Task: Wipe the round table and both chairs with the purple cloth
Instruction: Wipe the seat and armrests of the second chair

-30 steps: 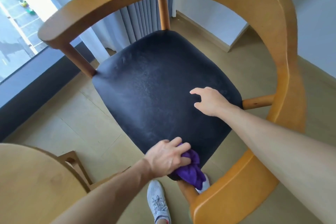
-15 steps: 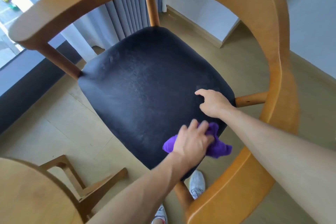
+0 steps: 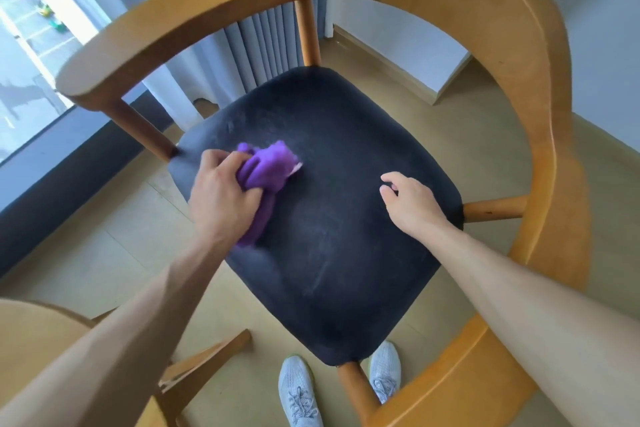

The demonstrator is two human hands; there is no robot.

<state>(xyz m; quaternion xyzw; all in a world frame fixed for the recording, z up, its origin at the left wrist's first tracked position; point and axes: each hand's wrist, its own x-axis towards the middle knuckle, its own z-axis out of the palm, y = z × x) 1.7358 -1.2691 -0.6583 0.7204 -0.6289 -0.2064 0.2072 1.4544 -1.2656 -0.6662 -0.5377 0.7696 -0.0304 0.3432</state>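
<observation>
Bright daylight from window point(image 3: 31, 45) at left, wide-angle edge warp, cloth point(image 3: 266, 166) blurred

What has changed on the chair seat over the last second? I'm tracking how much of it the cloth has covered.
The left hand, gripping the purple cloth throughout, swept it from the seat's near front edge, first toward the right hand, then across to the far left part of the dark seat. Nothing was picked up or let go. The right hand stayed resting on the seat's right side, and the chair stayed put.
</observation>
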